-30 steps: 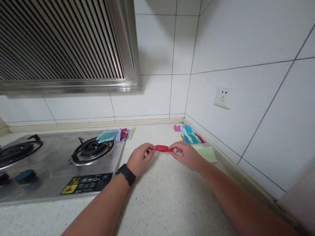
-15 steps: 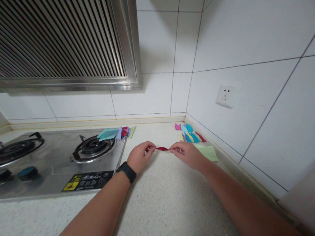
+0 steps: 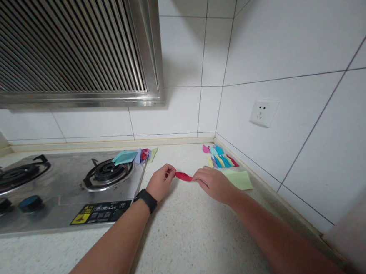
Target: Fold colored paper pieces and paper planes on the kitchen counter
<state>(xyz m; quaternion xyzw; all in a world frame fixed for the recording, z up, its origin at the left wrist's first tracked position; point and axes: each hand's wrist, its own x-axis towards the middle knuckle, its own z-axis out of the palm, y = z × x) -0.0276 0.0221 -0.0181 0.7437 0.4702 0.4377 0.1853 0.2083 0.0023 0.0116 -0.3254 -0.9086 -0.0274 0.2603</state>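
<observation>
A small folded strip of red paper stretches between my two hands just above the speckled countertop. My left hand, with a black watch on its wrist, pinches the strip's left end. My right hand pinches its right end, fingers curled over it. The strip tilts down toward the right.
Several folded coloured papers lie in the corner by the wall, with a light green sheet beside them. More coloured sheets rest on the gas stove at the left. A range hood hangs above; a wall socket is at right.
The red strip has turned from edge-on to tilted, and both hands have shifted slightly lower and left while still gripping it.
</observation>
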